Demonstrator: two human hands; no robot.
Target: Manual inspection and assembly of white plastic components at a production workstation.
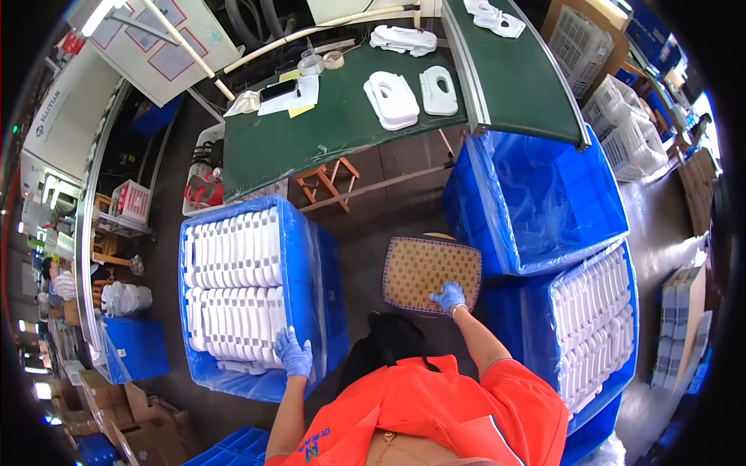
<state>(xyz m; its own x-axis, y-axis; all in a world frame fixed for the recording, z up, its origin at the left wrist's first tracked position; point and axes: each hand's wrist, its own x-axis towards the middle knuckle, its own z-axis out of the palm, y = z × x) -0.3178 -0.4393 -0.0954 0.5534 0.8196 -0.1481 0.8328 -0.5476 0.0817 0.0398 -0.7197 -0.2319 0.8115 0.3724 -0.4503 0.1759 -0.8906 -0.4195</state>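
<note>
My left hand (293, 353), in a blue glove, rests on the near rim of a blue crate (326, 272) packed with rows of white moulded plastic parts (233, 287). My right hand (448, 297), also gloved in blue, presses on the near edge of a woven cushion on a stool (423, 268) just in front of me. Both hands lie flat on what they touch; neither holds anything loose. I wear an orange shirt.
An empty blue crate lined with blue plastic (544, 202) stands to the right, with another crate of white parts (594, 326) below it. A green table (326, 124) ahead carries white parts (391, 99), papers and tape rolls. White baskets (614, 101) stand at far right; cardboard boxes lower left.
</note>
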